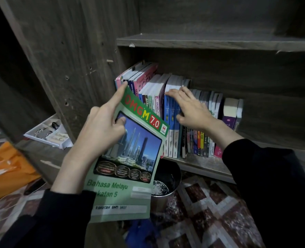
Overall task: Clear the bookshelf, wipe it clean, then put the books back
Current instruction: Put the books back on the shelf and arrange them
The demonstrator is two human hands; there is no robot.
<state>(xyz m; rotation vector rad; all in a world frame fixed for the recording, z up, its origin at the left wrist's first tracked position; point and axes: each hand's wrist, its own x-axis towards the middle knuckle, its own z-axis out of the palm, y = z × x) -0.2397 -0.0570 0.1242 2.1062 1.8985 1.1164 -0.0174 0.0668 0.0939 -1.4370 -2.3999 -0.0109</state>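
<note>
**Q.** Grip: what do I hold?
**A.** My left hand (101,129) grasps the green workbook (130,176). The thumb presses on the cover, the forefinger stretches up the left edge, and the other fingers are hidden behind. My right hand (191,108) is released. Its fingers lie across the tops of the blue books (171,136) with the thumb against a spine, and it encloses none of them.

**Q.** Where is the workbook?
**A.** It is near me, tilted, in front of the lower shelf (210,165). Its far corner reaches the left end of the row of books (198,140) standing there. I cannot tell whether it touches them.

**Q.** How will it handle?
**A.** I judge it thin, light and limp, with a soft cover likely to bow if taken by one corner. It is best held along the spine edge at mid-height, thumb in front. The blue books look thicker and stiffer. I would pinch them across the spines and squeeze from both sides if taking several.

**Q.** Surroundings?
**A.** The upper shelf (201,41) runs above the row. A metal pot (167,176) holding liquid stands on the patterned rug (210,203), partly behind the workbook, and a blue cloth (139,231) lies nearest me. A white tray (48,133) and an orange bag (5,169) lie to the left.
</note>
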